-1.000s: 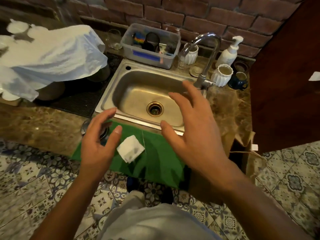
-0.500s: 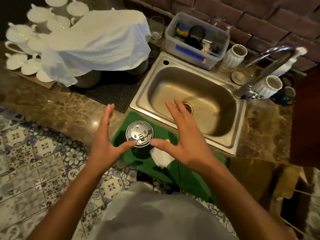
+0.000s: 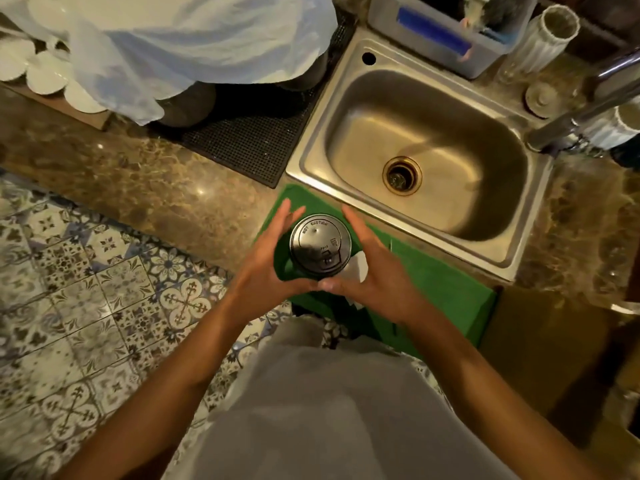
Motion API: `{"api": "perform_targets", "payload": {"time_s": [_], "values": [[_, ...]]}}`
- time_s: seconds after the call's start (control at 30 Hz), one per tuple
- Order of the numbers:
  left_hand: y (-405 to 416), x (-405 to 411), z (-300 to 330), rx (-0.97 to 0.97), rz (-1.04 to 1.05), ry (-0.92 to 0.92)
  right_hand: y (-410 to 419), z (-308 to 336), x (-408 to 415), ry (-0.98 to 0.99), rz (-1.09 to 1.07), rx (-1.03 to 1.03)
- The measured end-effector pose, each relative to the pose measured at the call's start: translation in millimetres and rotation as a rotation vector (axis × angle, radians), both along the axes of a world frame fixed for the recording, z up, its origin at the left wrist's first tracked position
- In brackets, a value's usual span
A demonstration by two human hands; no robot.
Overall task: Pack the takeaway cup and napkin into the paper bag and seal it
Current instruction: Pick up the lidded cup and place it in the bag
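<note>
The takeaway cup (image 3: pixel 320 245), seen from above with its dark plastic lid, stands on a green mat (image 3: pixel 433 282) at the counter's front edge. My left hand (image 3: pixel 268 261) and my right hand (image 3: pixel 375 268) curve around it from either side with fingers spread. Green mat shows between the palms and the cup, and the thumb tips meet in front of it. The white napkin (image 3: pixel 358 268) lies on the mat just right of the cup, mostly hidden under my right hand. A brown paper bag (image 3: pixel 530 337) sits dim and blurred at the lower right.
A steel sink (image 3: pixel 311 157) lies just behind the mat, with a tap (image 3: pixel 588 109) and ribbed white cups (image 3: pixel 543 39) at its right. A black drain mat (image 3: pixel 249 140), covered crockery under a white plastic sheet (image 3: pixel 173 39) and a grey tub (image 3: pixel 450 46) stand at the back. Patterned floor tiles (image 3: pixel 86 289) are at the left.
The view has swung left and down over the cup. Both hands have closed in from wide apart until they cup around it, and the thumbs now touch.
</note>
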State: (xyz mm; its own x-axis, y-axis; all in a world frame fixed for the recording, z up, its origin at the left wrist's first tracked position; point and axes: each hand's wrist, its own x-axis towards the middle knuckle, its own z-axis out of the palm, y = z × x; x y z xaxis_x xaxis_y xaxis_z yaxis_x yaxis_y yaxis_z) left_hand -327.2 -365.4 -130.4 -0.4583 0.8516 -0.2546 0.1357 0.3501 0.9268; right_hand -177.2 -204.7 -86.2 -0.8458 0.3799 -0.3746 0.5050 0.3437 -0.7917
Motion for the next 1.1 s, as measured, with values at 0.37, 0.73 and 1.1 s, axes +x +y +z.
{"api": "perform_targets", "payload": {"time_s": [0.37,0.73,1.1], "values": [[29,-15,8,-0.087,-0.114,0.023,11,-9,2,0.069,-0.109,-0.021],[65,1,107,0.013,-0.328,0.118,31,65,43,0.279,-0.197,0.058],[114,88,193,0.401,-0.585,0.347,39,170,156,0.423,-0.298,0.125]]}}
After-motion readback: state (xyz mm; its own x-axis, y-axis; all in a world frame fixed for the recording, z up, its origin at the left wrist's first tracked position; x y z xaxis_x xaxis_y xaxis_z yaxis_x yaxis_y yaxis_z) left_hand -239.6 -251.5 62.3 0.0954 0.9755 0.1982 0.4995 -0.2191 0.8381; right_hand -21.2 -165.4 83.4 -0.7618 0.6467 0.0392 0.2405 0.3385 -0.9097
